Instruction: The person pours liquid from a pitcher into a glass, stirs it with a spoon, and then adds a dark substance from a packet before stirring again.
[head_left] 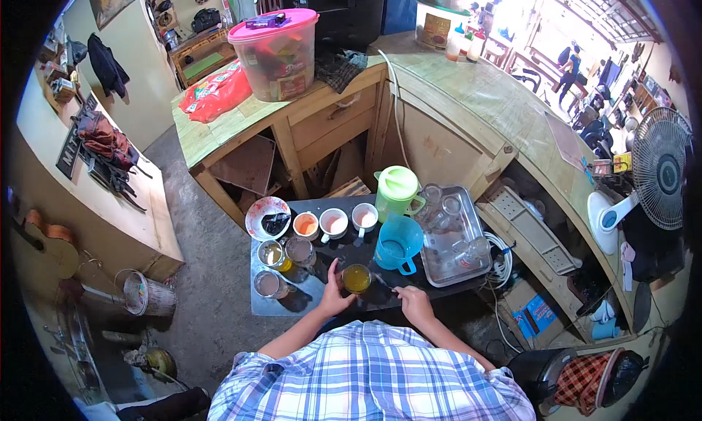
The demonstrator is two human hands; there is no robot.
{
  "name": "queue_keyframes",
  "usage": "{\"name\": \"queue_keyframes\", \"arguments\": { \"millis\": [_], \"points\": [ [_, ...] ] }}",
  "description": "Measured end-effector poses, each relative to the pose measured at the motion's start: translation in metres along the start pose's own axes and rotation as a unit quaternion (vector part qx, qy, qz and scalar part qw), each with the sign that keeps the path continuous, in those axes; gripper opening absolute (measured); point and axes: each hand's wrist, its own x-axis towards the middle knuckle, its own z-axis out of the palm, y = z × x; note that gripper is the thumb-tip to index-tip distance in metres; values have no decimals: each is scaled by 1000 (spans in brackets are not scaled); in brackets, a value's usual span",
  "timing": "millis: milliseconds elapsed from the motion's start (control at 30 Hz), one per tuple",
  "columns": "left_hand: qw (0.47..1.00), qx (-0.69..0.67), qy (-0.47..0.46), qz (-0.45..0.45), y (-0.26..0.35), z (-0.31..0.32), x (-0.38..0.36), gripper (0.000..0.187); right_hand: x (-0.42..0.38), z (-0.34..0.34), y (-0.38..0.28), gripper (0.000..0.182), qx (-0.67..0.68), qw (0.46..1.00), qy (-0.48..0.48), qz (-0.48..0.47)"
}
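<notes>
My left hand point(336, 295) is curled against the side of a glass of yellow-green liquid point(356, 279) on the dark table point(314, 306). In my right hand point(415, 305) is a thin metal spoon point(383, 280), its tip pointing toward that glass. Left of my left hand stand a glass with yellow liquid point(274, 255), a brownish glass point(300, 252) and another glass point(270, 283). Behind them are an orange-tinted cup point(306, 224) and two white cups point(334, 223). A blue pitcher point(399, 244) stands just beyond my right hand.
A green lidded pitcher point(397, 190) stands behind the blue one. Glasses lie in a metal tray point(439, 275) at right, beside a coiled white cable point(501, 264). A speckled bowl point(265, 215) holds black plastic. Wooden counters surround the table; a fan point(662, 168) stands right.
</notes>
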Motion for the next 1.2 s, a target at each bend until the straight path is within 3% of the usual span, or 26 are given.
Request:
{"name": "queue_keyframes", "arguments": {
  "millis": [67,133,233,333,433,633,767,833,967,1033,1200],
  "points": [
    [999,-41,1,-9,4,0,-3,116,1,2,0,27,6,1000,1,-8],
    [992,121,2,-47,11,0,2,118,12,13,-6,27,18,1000,25,-6],
    [977,211,28,-31,15,7,8,113,15,17,-3,28,30,998,50,-11],
    [990,121,63,43,13,16,4,111,-4,8,7,28,17,1000,12,1],
    [998,14,64,6,-6,17,0,112,-3,11,6,28,23,999,21,-10],
    [966,238,92,-46,22,19,8,113,10,16,-5,28,41,999,11,2],
    [991,85,94,-41,-5,24,8,111,-7,6,1,28,18,1000,-16,-7],
    [994,55,92,25,-17,27,4,110,-4,5,-4,27,36,999,-7,-2],
    [994,56,93,4,-16,26,1,106,14,8,-12,27,43,999,13,6],
    [979,155,131,-25,-4,27,1,101,10,7,-9,27,49,999,1,12],
    [980,122,147,-62,-1,34,-1,100,-10,1,4,28,31,999,-10,-5]
  ]
}}
